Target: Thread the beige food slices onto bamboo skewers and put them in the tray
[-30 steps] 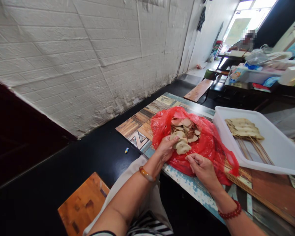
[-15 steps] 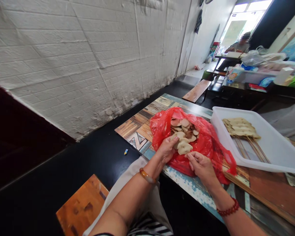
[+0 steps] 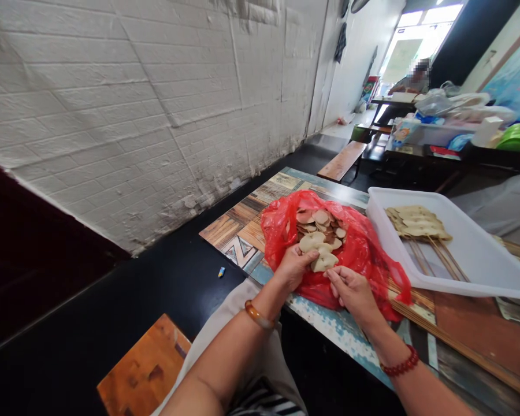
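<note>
Head view: red bag holds slices, white tray skewered ones (left hand clamping more slices, right hand pinched together).

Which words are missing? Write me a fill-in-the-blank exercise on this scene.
1. The left hand holds pale slices in front of a ____ plastic bag.
2. Skewered slices lie in a tray coloured ____.
3. The beaded bracelet circles the person's ____ wrist.

Missing words: red; white; right.
</note>
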Motion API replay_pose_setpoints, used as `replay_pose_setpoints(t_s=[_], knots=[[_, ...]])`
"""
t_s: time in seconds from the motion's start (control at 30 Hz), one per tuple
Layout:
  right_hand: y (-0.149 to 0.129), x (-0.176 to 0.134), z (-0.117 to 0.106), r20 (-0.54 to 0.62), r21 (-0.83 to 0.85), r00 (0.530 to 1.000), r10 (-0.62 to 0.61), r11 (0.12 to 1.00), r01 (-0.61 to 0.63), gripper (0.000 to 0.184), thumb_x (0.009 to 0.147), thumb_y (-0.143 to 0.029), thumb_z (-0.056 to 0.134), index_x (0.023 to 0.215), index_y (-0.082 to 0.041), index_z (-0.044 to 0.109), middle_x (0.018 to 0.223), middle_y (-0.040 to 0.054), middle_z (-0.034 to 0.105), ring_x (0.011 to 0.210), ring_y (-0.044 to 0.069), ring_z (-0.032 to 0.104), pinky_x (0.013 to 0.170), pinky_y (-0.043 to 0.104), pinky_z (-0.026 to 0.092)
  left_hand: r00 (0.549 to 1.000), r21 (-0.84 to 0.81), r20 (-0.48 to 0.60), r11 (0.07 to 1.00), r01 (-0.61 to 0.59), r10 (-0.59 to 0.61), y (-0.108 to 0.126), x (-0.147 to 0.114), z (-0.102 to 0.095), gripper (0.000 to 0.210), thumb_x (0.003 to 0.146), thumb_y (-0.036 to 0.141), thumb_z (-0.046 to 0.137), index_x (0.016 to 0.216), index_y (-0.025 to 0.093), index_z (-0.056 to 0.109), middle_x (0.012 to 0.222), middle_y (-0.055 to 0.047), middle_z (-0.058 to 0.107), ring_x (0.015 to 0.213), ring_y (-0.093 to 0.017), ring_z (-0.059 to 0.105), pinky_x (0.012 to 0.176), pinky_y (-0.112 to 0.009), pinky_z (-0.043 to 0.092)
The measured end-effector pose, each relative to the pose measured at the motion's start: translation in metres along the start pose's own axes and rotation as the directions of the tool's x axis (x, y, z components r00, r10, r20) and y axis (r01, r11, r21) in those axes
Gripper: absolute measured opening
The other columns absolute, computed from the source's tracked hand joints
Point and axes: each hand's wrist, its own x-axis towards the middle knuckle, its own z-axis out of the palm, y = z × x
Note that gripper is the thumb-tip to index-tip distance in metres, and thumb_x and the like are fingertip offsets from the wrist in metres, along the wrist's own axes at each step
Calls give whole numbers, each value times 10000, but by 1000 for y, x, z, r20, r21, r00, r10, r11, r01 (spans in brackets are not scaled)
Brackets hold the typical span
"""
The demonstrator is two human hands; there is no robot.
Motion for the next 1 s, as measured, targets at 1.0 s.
replay_pose_setpoints(t_s=[1.0], knots=[[-1,11,-26,-282,279,959,26,959,56,392,797,-579,572,804,-188,597,466,-78,434,329,68,343,319,194,237,814,888,159,279,-365,559,66,45,-1,107,744,191,630,813,207,710,845,-61,653,832,-194,569,808,-296,420]])
